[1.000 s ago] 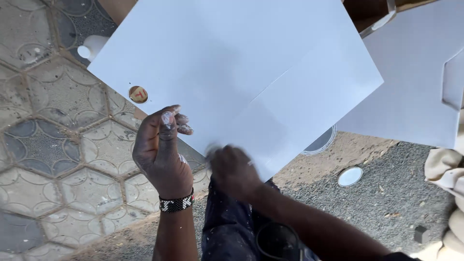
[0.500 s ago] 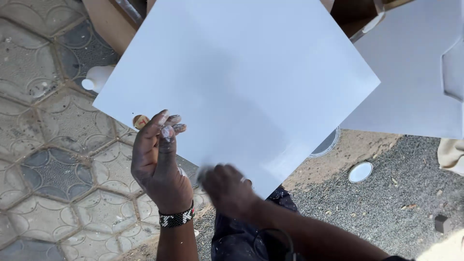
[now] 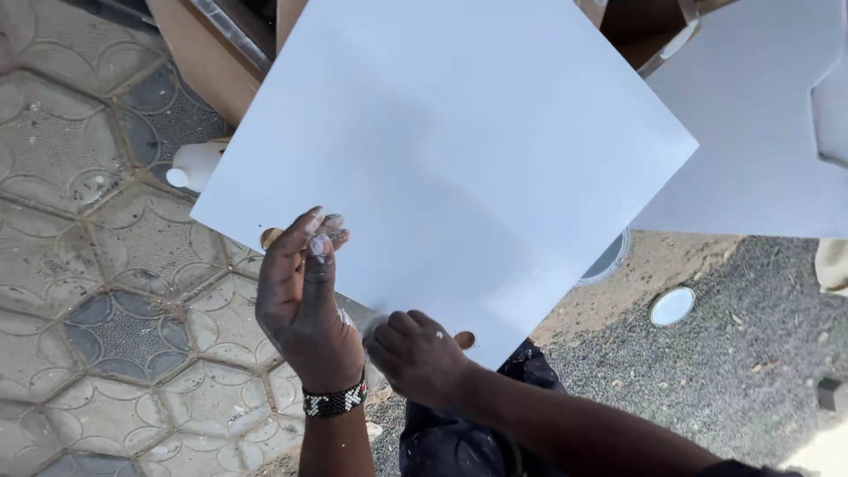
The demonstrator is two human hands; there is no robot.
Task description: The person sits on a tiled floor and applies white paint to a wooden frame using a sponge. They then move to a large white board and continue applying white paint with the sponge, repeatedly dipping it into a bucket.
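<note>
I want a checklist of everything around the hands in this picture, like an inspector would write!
Surface: patterned hexagon paving on the left, grey gravel on the right.
Job's things: a big white board, tilted like a diamond.
Clutter: a white bottle lying behind the board's left corner; a small round white lid on the gravel; another white panel at upper right; brown boards at the top.
Hands: left hand grips the board's lower left edge, with a beaded wristband; right hand, fist closed, at the bottom corner; whether it holds anything is hidden.
Cables: nothing seen.
Surroundings: outdoors, sunlit.
</note>
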